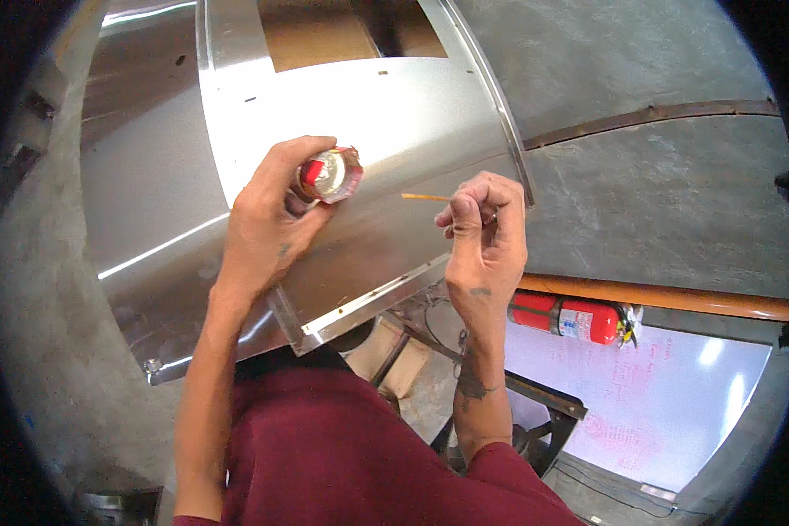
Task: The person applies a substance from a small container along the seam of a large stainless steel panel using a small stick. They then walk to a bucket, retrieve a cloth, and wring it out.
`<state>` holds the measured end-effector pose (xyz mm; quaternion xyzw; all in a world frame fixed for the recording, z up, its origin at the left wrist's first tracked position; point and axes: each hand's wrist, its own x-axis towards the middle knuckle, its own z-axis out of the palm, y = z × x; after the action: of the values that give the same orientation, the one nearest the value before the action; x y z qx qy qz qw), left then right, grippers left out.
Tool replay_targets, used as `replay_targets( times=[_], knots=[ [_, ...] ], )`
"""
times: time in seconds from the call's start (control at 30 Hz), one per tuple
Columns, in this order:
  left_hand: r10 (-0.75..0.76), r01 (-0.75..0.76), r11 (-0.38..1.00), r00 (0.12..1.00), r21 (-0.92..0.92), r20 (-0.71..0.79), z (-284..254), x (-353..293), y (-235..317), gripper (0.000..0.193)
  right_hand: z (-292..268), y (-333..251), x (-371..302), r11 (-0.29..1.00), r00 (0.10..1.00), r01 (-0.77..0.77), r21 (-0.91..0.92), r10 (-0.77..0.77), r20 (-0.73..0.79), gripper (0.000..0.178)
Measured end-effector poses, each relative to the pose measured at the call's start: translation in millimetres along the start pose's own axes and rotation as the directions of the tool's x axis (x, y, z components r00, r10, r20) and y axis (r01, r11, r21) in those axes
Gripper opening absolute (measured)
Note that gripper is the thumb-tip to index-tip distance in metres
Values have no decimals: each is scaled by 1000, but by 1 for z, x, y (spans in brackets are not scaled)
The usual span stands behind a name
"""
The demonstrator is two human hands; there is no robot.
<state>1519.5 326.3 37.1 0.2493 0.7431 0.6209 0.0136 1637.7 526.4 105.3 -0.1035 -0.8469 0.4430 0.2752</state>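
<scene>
My left hand (267, 215) is wrapped round a small round container (335, 175) with a red and silver shiny surface and a crinkled rim. Between thumb and fingers, my right hand (486, 223) pinches a thin yellow-orange stick (422, 196), whose free end points left toward the container with a gap between them. Both hands are over a large shiny sheet-metal panel (394, 114), which has folded edges, small slots and a rectangular cut-out at its far side. What is inside the container is too small to make out.
A red fire extinguisher (579, 317) lies to the right beside an orange pipe (666, 298). Below them is a whiteboard (701, 394) with faint red writing. A dark metal frame (548, 399) stands near my right elbow. A grey wall (640, 193) fills the right side.
</scene>
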Motion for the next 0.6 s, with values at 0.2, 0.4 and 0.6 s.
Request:
replay_targets(
  times=[0.2,0.4,0.6],
  knots=[
    [-27,27,999,1000,18,4,0,1,7,58,-59,30,-16,982,963,-73,-172,114,244,7],
    [36,-36,998,999,48,2,-1,0,-1,60,-67,40,-22,951,937,23,-309,87,338,6],
    [47,-48,997,999,61,9,-2,0,0,61,-70,44,-21,934,926,76,-348,64,372,7]
  ],
)
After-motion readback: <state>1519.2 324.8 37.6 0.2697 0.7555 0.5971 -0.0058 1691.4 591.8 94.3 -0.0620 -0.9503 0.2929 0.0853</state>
